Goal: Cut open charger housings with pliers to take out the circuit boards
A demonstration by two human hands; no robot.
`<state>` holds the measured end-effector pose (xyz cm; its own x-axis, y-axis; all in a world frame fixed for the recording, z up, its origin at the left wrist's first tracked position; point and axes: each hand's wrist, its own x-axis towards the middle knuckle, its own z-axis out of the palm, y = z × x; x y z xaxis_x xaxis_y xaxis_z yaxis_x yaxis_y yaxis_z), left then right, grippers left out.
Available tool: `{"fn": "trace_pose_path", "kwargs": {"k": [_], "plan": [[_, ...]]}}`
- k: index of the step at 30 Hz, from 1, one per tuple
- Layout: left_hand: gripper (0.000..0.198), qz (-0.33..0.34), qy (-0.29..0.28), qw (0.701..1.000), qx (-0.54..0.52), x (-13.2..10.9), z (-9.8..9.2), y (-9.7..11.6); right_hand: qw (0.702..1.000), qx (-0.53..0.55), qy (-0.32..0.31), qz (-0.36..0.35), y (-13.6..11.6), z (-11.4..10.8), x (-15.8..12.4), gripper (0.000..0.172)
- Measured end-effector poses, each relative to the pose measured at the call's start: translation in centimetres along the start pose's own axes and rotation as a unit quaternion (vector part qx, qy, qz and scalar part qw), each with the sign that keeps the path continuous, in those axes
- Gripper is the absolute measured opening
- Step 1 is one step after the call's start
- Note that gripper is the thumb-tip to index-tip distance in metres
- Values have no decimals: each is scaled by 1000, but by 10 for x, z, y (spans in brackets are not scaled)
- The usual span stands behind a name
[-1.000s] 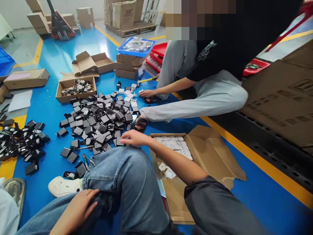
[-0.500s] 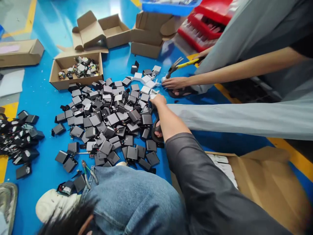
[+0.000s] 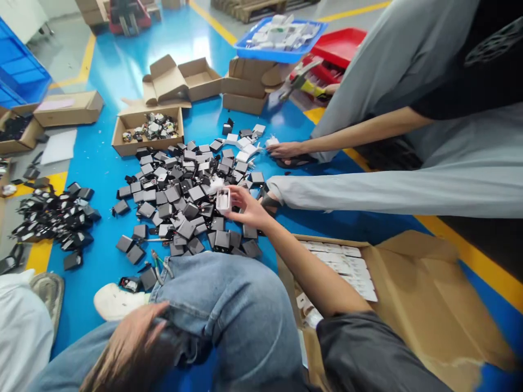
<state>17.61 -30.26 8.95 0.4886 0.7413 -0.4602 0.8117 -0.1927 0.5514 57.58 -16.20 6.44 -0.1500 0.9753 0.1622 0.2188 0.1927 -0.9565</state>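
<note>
My right hand (image 3: 249,209) grips a small white box-shaped casing (image 3: 223,201) between thumb and fingers, above a heap of dark grey casings (image 3: 196,193). The casing's open end faces me, with pale parts inside. Low in the view, my left hand (image 3: 141,337) is smeared by motion near my jeans; its fingers are too blurred to read. Green-handled pliers (image 3: 157,265) lie by my knee. Across the heap, a co-worker's hand (image 3: 286,149) holds a white piece on the floor, and their other hand raises a blurred yellow-handled tool (image 3: 304,84).
A cardboard box (image 3: 147,144) of small parts stands behind the heap. To my right, a large open carton (image 3: 429,288) contains white pieces. Another dark pile (image 3: 57,218) lies left. Blue (image 3: 281,54) and red trays (image 3: 339,46) stand at the back.
My right hand has drawn back toward me from beside the co-worker's hand, bringing the white casing. The co-worker's tool has risen off the white piece. The view has shifted.
</note>
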Motion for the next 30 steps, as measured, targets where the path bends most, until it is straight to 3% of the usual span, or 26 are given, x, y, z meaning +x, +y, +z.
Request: {"fn": "trace_pose_path", "kwargs": {"k": [5,7,10,13,16,18,20,24,30], "plan": [[47,35,175,979,-97,-1,-31,60,979,-41,-168,-107,-99,55,-30,56],[62,70,206,961,-173,2,-39,75,964,-57,-210,-151,-131,82,-31,57],[75,108,264,928,-240,1,-47,68,944,-72,-240,-213,-169,126,-31,57],[74,72,344,898,-265,-14,-56,40,925,-80,-287,-236,-188,162,-18,57],[72,0,403,873,-274,-33,-70,19,907,-112,-367,-170,-173,183,13,56],[72,-28,437,852,-287,-39,-80,11,905,-211,-363,-60,-144,193,32,45],[70,-43,461,836,-296,-38,-86,7,879,-326,-345,35,-108,204,40,33],[68,-62,484,816,-309,-32,-86,3,824,-402,-389,94,-49,240,19,20],[75,-88,474,824,-298,-28,-81,-2,767,-445,-442,133,-21,295,-17,52]]}}
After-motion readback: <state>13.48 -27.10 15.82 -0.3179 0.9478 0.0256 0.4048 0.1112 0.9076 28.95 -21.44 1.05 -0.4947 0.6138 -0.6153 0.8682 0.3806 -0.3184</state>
